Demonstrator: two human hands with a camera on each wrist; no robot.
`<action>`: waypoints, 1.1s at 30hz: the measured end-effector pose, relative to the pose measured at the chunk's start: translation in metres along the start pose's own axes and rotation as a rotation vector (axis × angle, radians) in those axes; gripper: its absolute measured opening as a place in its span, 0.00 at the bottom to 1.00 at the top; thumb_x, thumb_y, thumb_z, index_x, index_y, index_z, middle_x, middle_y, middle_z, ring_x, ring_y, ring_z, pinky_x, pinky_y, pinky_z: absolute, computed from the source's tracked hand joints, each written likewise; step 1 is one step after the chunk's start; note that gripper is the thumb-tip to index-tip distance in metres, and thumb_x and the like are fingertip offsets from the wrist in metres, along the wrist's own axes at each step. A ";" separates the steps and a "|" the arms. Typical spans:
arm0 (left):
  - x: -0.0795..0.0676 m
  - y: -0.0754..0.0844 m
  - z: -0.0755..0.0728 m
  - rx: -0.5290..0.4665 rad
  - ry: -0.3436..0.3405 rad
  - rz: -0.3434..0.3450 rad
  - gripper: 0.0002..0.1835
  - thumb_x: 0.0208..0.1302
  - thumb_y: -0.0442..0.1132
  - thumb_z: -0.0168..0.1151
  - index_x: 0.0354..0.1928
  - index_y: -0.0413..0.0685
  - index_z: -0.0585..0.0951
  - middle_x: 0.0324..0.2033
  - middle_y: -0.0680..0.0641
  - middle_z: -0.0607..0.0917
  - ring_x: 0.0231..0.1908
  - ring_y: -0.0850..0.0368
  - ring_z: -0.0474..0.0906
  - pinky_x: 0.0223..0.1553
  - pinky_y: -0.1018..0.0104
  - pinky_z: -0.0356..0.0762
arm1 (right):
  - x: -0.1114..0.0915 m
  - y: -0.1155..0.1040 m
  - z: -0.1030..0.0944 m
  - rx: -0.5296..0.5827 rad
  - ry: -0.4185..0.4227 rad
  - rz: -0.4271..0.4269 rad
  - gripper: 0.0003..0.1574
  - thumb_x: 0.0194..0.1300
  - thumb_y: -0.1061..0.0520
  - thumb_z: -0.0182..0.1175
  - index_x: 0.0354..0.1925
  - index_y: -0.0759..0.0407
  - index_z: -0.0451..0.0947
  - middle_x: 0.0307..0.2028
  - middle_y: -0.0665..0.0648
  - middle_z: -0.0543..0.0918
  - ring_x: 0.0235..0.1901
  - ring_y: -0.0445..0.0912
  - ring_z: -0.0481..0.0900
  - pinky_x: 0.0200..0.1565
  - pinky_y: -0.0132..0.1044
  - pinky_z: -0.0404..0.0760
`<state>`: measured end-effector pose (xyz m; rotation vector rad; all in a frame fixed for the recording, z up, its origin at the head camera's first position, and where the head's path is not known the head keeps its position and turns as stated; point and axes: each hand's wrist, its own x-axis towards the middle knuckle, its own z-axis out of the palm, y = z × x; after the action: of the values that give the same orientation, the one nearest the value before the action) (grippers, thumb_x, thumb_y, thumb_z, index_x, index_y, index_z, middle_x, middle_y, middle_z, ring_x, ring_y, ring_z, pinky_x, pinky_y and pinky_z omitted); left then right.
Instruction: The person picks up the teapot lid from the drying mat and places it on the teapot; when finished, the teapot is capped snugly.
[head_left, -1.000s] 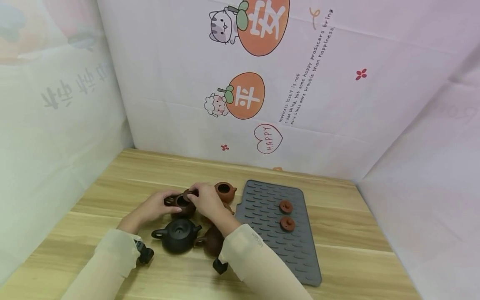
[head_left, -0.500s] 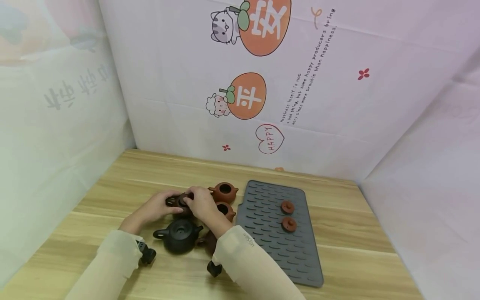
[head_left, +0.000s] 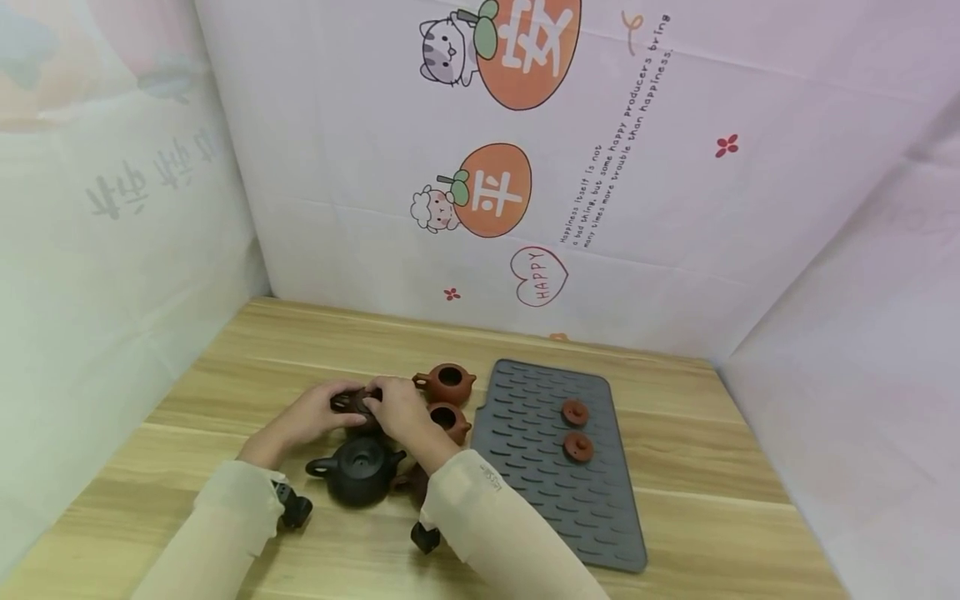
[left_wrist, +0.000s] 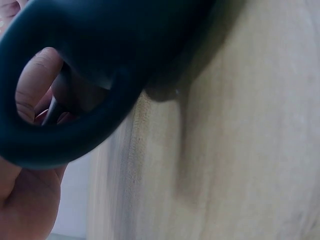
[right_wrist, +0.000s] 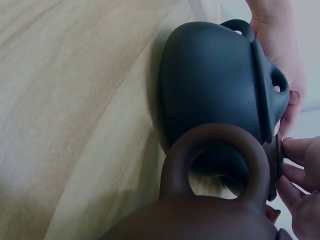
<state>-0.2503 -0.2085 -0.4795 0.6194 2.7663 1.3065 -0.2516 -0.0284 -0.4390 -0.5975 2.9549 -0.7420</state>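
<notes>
My left hand (head_left: pixel 311 412) holds the body of a small dark brown teapot (head_left: pixel 363 431), thumb on the near side and fingers on the far side. My right hand (head_left: pixel 408 417) has its fingertips on the teapot's dark lid (right_wrist: pixel 273 167), which lies over the opening. In the right wrist view, thumb and fingers pinch the lid from above. Just in front stands a black lidded teapot (head_left: pixel 360 473), its loop handle (left_wrist: pixel 95 142) large in the left wrist view. Another dark brown teapot (right_wrist: pixel 195 220) stands under my right forearm, partly hidden.
Two reddish-brown teapots without lids, a far one (head_left: pixel 448 383) and a nearer one (head_left: pixel 450 421), stand right of my right hand. On the grey ridged mat (head_left: pixel 540 500) lie two reddish lids, one (head_left: pixel 575 413) behind the other (head_left: pixel 578 448). White printed cloth walls surround the wooden table (head_left: pixel 697 467).
My right hand has brought the dark lid from beside the teapot's opening down onto it, uncovering more of the reddish teapots. My left hand keeps its hold on the teapot.
</notes>
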 end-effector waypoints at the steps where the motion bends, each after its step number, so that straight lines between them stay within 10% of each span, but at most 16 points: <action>1: 0.000 0.000 0.000 -0.001 0.000 0.002 0.31 0.59 0.44 0.71 0.61 0.35 0.75 0.55 0.37 0.78 0.54 0.41 0.75 0.55 0.46 0.72 | 0.000 0.000 0.000 0.006 -0.004 -0.002 0.11 0.69 0.51 0.62 0.48 0.48 0.83 0.44 0.48 0.83 0.42 0.41 0.81 0.39 0.31 0.79; 14: -0.001 0.009 -0.006 0.060 -0.032 -0.018 0.34 0.61 0.47 0.70 0.62 0.30 0.72 0.58 0.31 0.75 0.59 0.33 0.69 0.59 0.39 0.65 | -0.024 0.028 -0.040 0.165 0.007 -0.007 0.19 0.69 0.53 0.62 0.57 0.55 0.80 0.47 0.54 0.83 0.38 0.45 0.82 0.36 0.37 0.81; 22: 0.008 0.043 -0.005 0.107 0.004 0.034 0.33 0.64 0.44 0.68 0.64 0.30 0.70 0.61 0.31 0.71 0.61 0.32 0.66 0.60 0.39 0.63 | -0.052 0.079 -0.077 0.173 0.076 0.047 0.17 0.69 0.53 0.62 0.54 0.55 0.81 0.50 0.56 0.82 0.47 0.52 0.80 0.41 0.45 0.81; 33: 0.024 0.084 0.028 0.182 -0.173 0.129 0.30 0.63 0.41 0.68 0.64 0.35 0.73 0.59 0.38 0.76 0.59 0.41 0.71 0.57 0.46 0.70 | -0.094 0.141 -0.101 0.138 0.150 0.107 0.15 0.67 0.58 0.64 0.52 0.58 0.82 0.50 0.59 0.82 0.50 0.54 0.79 0.46 0.50 0.80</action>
<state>-0.2380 -0.1308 -0.4315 0.8896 2.7604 0.9726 -0.2284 0.1666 -0.4205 -0.3878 3.0062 -1.0107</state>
